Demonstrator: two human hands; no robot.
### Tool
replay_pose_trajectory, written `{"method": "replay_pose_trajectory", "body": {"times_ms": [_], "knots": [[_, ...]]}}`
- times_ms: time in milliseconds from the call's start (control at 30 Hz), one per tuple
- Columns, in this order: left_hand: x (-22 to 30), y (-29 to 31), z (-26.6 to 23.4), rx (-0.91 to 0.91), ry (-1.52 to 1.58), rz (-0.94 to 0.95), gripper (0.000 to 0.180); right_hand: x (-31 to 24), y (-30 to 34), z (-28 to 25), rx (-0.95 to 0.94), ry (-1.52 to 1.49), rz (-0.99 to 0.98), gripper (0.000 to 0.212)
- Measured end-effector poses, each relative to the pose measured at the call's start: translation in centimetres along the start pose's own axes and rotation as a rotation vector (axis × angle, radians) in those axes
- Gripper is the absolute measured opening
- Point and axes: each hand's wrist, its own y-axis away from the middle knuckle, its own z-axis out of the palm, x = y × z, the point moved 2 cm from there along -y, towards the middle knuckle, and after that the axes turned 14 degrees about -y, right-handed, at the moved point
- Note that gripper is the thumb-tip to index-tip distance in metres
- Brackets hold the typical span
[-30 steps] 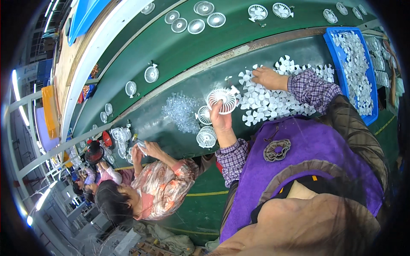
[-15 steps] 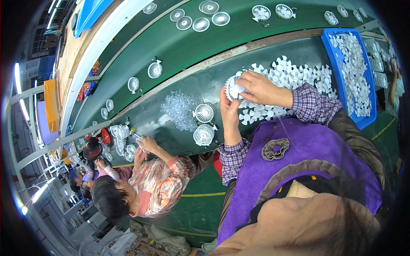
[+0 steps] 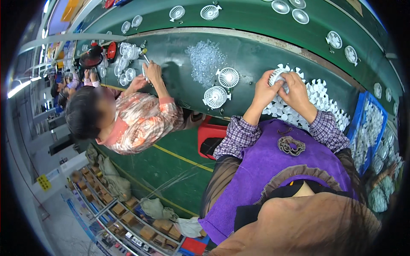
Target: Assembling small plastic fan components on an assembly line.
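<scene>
Dark green matte bench (image 3: 252, 55) curves across the upper frame, with a glossier green conveyor (image 3: 247, 17) above it carrying round white ribbed fan grilles. Since half a second ago the view has swung: both hands sat upper centre, now upper right. The left hand (image 3: 265, 88) and right hand (image 3: 294, 88) are both curled round one white plastic fan grille (image 3: 277, 77), held over a heap of white bladed impellers (image 3: 318, 102). Two assembled grilles (image 3: 221, 87) stand left of them, beside a glittering pile of clear small parts (image 3: 206, 57). A blue bin (image 3: 366, 128) sits right; a co-worker's hand (image 3: 153, 70) works upper left.
</scene>
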Motion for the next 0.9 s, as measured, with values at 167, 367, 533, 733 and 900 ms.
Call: {"method": "replay_pose_trajectory", "body": {"times_ms": [167,367,533,733,900], "knots": [[-0.1,0.3,-0.5,0.082,-0.027,-0.007,0.035,0.7,-0.5,0.7,-0.032,-0.008,-0.003,0.041],[-1.8,-0.3,-1.0,0.029,0.015,0.019,0.037,0.7,-1.2,-2.2,-0.029,-0.24,0.156,0.031],[0.2,0.3,-1.3,-0.098,-0.02,0.141,0.037,3.0,-1.3,-3.1,-0.221,-0.312,0.106,0.043],[-1.8,0.6,-0.2,-0.159,0.021,0.111,0.034,2.8,-0.6,-2.9,-0.344,-0.547,0.329,0.039],[-2.4,0.3,-0.1,-0.188,0.037,0.061,0.033,3.7,-0.2,-2.0,-0.308,-0.393,0.299,0.035]]}}
